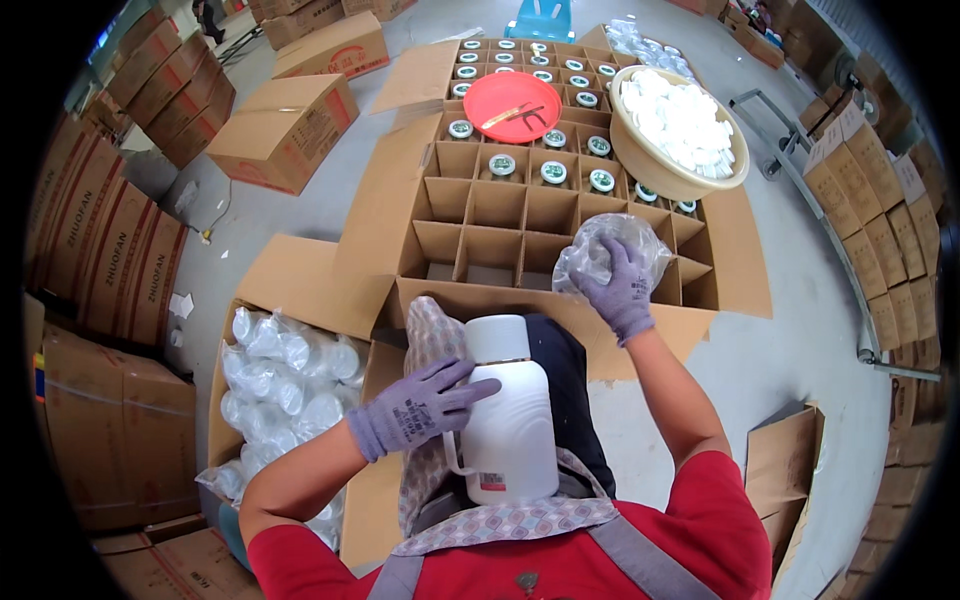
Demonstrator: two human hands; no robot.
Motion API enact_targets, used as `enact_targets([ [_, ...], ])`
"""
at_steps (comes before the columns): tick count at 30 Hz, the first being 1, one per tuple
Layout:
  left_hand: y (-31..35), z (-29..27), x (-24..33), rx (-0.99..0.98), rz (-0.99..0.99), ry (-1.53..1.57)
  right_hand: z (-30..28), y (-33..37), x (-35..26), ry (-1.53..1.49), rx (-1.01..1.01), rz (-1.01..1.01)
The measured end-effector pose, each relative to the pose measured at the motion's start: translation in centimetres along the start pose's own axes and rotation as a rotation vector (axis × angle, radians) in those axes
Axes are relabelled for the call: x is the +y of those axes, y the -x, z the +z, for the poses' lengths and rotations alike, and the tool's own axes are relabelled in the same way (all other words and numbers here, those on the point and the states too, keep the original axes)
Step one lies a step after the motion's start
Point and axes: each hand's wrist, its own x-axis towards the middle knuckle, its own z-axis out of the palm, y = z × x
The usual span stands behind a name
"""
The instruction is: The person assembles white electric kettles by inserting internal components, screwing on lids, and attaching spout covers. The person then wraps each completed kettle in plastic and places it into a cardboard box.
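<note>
Head view shows my two hands in purple-grey gloves. My left hand (415, 405) lies on the side of a big white jug (510, 425), near the top, with its fingers spread a little and touching it. I can't tell how hard it presses. The jug is in my lap, just to the right of that hand, with its white lid (497, 340) on. Its handle (454, 455) is just below my left fingers.

My right hand (618, 285) is closed on a crinkly clear plastic bag (652, 258). The bag is over the near row of slots in a big brown box (500, 299), and it puffs out around my fingers.

Past my right hand, the same box has lots of things with white and green tops (553, 173), one to a slot. A red round tray (482, 92) sits on top of some of them, ahead of both hands, with thin brown bits (512, 114) on it. A tan tub (628, 150), full of small white pieces (675, 115), is farther ahead of my right hand. To the left of my left hand, another open box (372, 505) holds clear, shiny wrapped things (295, 385).
</note>
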Motion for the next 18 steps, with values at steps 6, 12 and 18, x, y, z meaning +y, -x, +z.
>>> enact_targets([
  [6, 0.5, 3.3, -3.7, 0.748, -0.665, 0.546, 5.7, -1.5, 9.3, -0.064, -0.357, 0.502],
  [12, -8.6, 7.6, -13.9, 0.607, -0.410, 1.331, 10.7, -4.8, -2.9, -0.818, -0.281, 0.540],
  [18, -9.6, 6.9, -17.1, 0.736, -0.883, 1.174, 7.9, -6.9, -2.8, -1.675, -0.640, 0.546],
])
